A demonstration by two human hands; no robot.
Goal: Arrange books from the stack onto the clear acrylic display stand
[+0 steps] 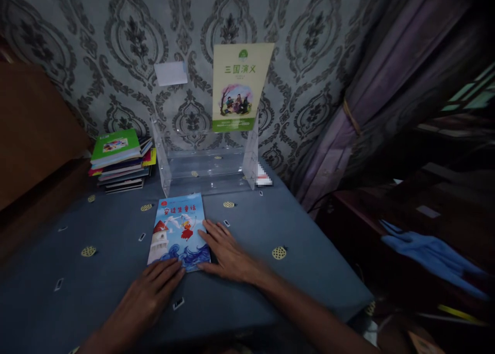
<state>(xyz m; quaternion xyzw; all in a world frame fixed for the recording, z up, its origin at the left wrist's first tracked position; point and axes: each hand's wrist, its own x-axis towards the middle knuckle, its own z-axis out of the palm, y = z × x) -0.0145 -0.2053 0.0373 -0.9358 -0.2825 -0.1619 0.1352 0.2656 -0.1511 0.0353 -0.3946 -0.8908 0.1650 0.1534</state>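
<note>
A blue picture book with a lighthouse, white birds and waves on its cover lies flat on the cloth. My left hand rests palm down, its stretched fingers touching the book's lower left edge. From the right, my right hand lies against the book's right edge, fingers extended and thumb at the lower corner. Neither hand is wrapped around it. Just behind the book stands a clear acrylic rack with tiers, and a pale green and cream book leans upright at its top right.
A stack of books topped by a green one sits left of the rack. A white card shows at the rack's upper left. Patterned wallpaper backs the table. On the right are a tied purple curtain and a blue glove.
</note>
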